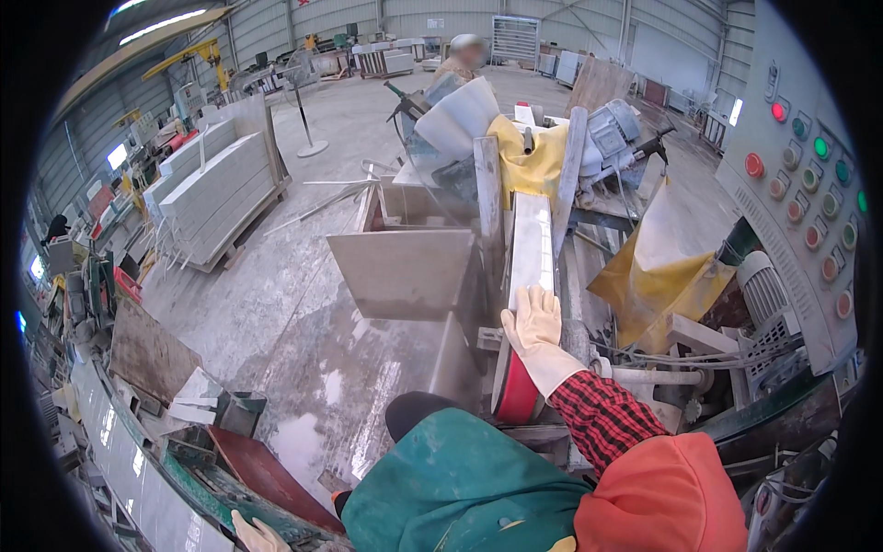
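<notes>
R hand [533, 324] (pale glove) lay flat, fingers spread, on stone strip's [531, 241] near end, steadying it on machine bed [478, 339]; L hand [258, 534] hung loose, holding nothing.

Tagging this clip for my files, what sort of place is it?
Most likely a stone-cutting workshop: stacked pale stone slabs on the wet concrete floor, a long stone strip under the gloved right hand, and a push-button control panel.

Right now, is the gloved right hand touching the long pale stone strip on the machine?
Touching. In the head view the right hand, in a cream glove, lies flat with its fingertips on the near end of the stone strip; no gap shows between them.
</notes>
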A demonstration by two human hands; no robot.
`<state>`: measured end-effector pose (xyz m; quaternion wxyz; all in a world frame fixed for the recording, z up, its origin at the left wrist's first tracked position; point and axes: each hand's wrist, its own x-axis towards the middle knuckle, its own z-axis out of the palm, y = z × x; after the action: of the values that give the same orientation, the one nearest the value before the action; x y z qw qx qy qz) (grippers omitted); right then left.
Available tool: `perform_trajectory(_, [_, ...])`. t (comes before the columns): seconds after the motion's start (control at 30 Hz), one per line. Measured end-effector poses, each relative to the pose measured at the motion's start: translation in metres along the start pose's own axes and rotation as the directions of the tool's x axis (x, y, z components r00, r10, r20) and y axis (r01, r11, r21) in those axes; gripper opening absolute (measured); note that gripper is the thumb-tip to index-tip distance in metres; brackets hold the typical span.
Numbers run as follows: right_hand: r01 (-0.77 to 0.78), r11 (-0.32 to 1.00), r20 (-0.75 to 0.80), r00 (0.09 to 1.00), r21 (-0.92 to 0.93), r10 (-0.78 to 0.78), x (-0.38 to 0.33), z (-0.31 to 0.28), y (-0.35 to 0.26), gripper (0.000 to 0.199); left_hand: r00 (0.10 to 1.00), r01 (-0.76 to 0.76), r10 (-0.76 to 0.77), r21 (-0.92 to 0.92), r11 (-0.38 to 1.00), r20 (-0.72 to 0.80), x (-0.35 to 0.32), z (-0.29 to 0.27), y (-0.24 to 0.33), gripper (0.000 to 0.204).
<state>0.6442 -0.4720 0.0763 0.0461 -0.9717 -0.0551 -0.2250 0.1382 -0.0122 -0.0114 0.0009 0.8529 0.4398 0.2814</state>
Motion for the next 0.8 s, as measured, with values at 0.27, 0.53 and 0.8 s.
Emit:
perform_trajectory(0.27, [0.098,0.995,-0.249,0.964,0.018,-0.09,-0.011,0.004,0.002,0.046,0.998,-0.05,0.051,0.026,0.998,-0.022,0.003,-0.005,0.009,0.045])
perform_trajectory(0.53, [0.006,0.997,0.089,0.996,0.072,-0.013,-0.017,-0.008,-0.003,0.062,0.996,-0.064,0.065,0.008,0.998,-0.057,0.001,-0.004,0.006,0.045])
perform_trajectory(0.8, [0.052,0.997,0.019,0.998,0.063,-0.054,-0.029,-0.006,-0.001,0.063,0.999,0.035,-0.034,-0.066,0.997,0.012,0.0,0.006,-0.006,0.046])
